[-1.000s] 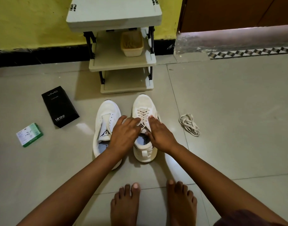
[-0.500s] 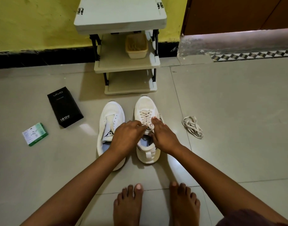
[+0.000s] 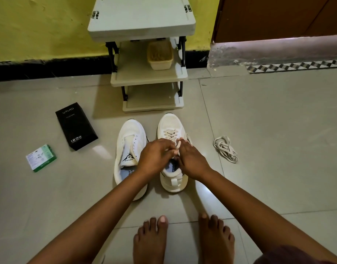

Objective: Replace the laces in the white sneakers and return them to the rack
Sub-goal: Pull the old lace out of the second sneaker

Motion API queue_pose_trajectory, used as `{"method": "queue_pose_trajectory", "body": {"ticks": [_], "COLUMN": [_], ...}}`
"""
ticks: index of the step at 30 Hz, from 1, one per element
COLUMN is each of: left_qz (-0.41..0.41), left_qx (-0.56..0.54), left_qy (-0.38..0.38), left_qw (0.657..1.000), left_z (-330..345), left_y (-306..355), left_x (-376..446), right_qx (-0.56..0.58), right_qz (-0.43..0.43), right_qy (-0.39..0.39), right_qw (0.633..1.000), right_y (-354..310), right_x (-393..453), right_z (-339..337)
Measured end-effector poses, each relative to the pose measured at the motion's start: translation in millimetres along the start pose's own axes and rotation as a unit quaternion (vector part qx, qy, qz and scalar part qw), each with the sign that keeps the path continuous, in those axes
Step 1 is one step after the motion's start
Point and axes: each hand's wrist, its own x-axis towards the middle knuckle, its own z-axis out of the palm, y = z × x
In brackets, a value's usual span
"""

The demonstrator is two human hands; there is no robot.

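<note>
Hands (image 3: 173, 157) (both curled) on rt sneaker's lace (image 3: 170, 134)

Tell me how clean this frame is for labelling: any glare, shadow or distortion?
Head view: glare patches on the floor tiles beside the sneakers; the rack casts a shadow leftward; wide-angle bending curves the wall skirting; the hands and laces stay sharp.

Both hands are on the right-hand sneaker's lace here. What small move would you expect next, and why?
Probably drawing the lace ends snug and tying them. Left hand and right hand pinch it at the top of the laced sneaker, crossings already done. The other sneaker has none; a loose lace lies nearby.
</note>
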Motion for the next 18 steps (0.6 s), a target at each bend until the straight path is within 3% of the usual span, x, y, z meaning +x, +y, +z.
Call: {"method": "queue_pose_trajectory", "body": {"ticks": [3,7,9,11,15,17,18], "left_qz": [0.096,0.147,0.141,0.095,0.008,-0.023,-0.027], "left_qx": [0.225,0.299,0.208,0.022,-0.267,-0.282,-0.223], "left_qy": [-0.013,0.020,0.033,0.012,-0.018,0.002,0.014], "left_qw": [0.969,0.943,0.967,0.995,0.963,0.959,0.974], "left_z": [4,10,8,0,-10,-12,-14], "left_y": [-19,-22,-21,-15,9,11,9], "left_x": [-8,-8,-4,-1,-1,-1,0], "right_qx": [0.014,-0.003,-0.018,-0.037,-0.042,-0.042,-0.042], "right_qz": [0.003,0.003,0.018,0.028,0.028,0.026,0.023], "right_qy": [-0.006,-0.007,0.000,-0.005,0.000,0.002,0.004], "right_qw": [1.000,1.000,1.000,0.999,0.999,0.999,0.999], "right_y": [0,0,-3,-4,-7,-6,-5], "right_x": [0,0,0,0,2,3,2], "right_z": [-1,-1,-1,-3,-2,-1,-1]}}
